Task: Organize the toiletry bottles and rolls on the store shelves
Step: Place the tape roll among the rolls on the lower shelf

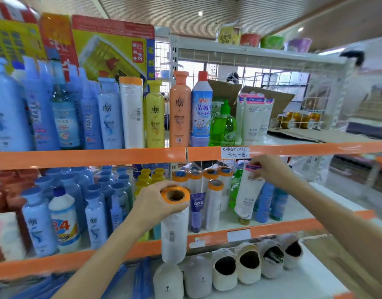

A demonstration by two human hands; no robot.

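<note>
My left hand (154, 203) grips a white roll with an orange top (174, 229) near its upper end, holding it upright in front of the middle shelf's orange edge (283, 228). My right hand (270, 170) pinches the pink crimped end of a white tube (248, 195), which hangs cap down over the middle shelf. Behind them stand several more orange-topped rolls (213, 203) and a purple tube (197, 209). The upper shelf (99, 157) holds blue, yellow and orange bottles, one white roll (132, 113), a green pump bottle (223, 126) and white tubes (253, 117).
Blue shampoo bottles (95, 212) and a white bleach bottle (63, 221) crowd the middle shelf's left. Slippers (248, 262) lie along the bottom shelf. Flattened cardboard (315, 134) covers the upper shelf's right part. A handwritten price label (234, 152) sits on the upper edge.
</note>
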